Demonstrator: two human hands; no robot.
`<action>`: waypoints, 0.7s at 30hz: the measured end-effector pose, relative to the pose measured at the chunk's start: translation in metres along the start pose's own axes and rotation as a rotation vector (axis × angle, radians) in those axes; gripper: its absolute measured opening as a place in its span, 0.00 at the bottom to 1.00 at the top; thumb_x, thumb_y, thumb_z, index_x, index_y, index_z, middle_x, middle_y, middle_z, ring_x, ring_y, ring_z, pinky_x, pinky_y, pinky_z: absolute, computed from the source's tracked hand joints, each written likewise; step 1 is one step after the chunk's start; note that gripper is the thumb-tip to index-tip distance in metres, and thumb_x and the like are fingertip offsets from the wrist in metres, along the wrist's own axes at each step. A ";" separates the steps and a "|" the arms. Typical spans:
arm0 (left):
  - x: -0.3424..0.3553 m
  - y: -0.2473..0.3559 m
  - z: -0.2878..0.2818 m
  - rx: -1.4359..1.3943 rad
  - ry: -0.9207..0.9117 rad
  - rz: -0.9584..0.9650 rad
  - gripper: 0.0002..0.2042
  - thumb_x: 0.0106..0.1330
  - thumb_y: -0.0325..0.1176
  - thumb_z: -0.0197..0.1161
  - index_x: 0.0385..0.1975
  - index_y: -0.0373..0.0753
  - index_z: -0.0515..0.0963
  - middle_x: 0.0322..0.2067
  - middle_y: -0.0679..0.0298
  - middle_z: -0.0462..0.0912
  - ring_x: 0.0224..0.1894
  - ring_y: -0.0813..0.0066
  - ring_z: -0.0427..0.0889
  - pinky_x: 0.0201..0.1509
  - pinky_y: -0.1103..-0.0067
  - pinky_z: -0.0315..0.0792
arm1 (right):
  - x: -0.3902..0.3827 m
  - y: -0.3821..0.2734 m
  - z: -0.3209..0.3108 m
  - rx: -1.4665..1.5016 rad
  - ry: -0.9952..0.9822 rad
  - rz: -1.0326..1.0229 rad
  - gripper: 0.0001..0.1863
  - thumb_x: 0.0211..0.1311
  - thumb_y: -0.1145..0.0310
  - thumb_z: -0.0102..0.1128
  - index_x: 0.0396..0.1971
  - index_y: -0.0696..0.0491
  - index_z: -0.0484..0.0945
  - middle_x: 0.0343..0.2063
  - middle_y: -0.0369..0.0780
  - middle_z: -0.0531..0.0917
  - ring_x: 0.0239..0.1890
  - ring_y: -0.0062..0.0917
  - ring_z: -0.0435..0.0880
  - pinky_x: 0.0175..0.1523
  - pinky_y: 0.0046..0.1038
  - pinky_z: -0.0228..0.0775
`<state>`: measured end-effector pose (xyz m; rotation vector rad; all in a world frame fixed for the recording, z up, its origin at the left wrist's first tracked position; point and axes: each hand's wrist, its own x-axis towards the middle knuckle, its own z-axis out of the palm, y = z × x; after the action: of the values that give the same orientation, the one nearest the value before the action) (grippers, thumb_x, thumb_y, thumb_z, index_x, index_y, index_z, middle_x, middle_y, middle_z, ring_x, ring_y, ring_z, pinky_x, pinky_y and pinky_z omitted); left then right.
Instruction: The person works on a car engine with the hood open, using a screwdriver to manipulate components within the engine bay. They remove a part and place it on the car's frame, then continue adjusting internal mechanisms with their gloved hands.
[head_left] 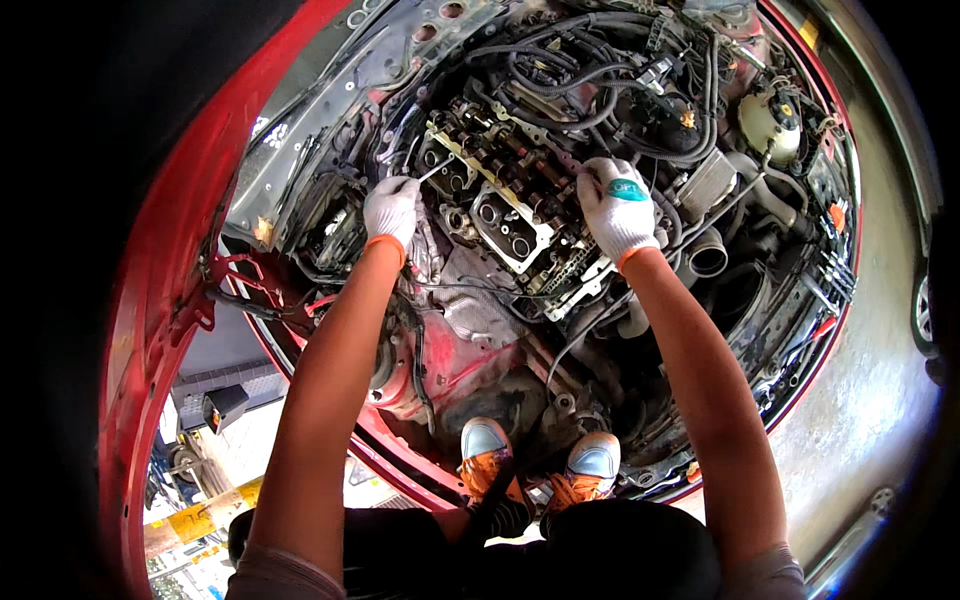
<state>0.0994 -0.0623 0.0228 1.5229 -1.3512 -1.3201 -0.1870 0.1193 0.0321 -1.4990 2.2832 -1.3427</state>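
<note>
My left hand (392,208), in a white knit glove with an orange cuff, is closed at the left side of the engine. From its fingers a thin bright metal tool (438,168) reaches over the cylinder head's edge; its exact kind is unclear. Across the engine, my right hand (618,208) wears a matching glove with a green patch on the back. Its fingers are curled down by the head's right edge, and whatever they grip is hidden. Between the hands lies the uncovered cylinder head (530,170) with its camshafts exposed. A pale metal gasket frame (540,238) surrounds round openings there.
Black hoses and wiring (600,75) crowd the far side. A whitish reservoir (770,125) stands at the far right. Several wrenches (825,285) lie along the right edge. The raised red hood (165,290) is at left. My shoes (590,460) stand inside the bay's near side.
</note>
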 end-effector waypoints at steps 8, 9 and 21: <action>0.040 -0.031 0.025 0.033 0.040 -0.068 0.07 0.65 0.32 0.62 0.35 0.35 0.80 0.20 0.65 0.77 0.16 0.76 0.76 0.18 0.79 0.71 | -0.004 0.014 0.019 -0.078 -0.018 0.044 0.09 0.63 0.64 0.56 0.32 0.53 0.82 0.31 0.46 0.84 0.37 0.43 0.82 0.44 0.42 0.73; 0.041 -0.033 0.024 0.015 0.056 -0.083 0.07 0.64 0.31 0.62 0.36 0.34 0.80 0.21 0.64 0.78 0.17 0.76 0.76 0.18 0.79 0.72 | -0.002 0.015 0.018 -0.073 -0.016 0.053 0.10 0.63 0.64 0.57 0.31 0.53 0.82 0.31 0.47 0.84 0.37 0.44 0.82 0.44 0.42 0.73; 0.050 -0.040 0.017 0.069 0.043 -0.127 0.09 0.65 0.33 0.63 0.38 0.34 0.81 0.26 0.58 0.83 0.23 0.68 0.82 0.26 0.74 0.77 | 0.000 0.011 0.014 -0.044 -0.030 0.073 0.09 0.60 0.65 0.58 0.30 0.53 0.83 0.30 0.46 0.84 0.35 0.44 0.82 0.43 0.42 0.74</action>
<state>0.0905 -0.1003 -0.0302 1.6985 -1.3042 -1.3214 -0.1874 0.1125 0.0162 -1.4240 2.3396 -1.2501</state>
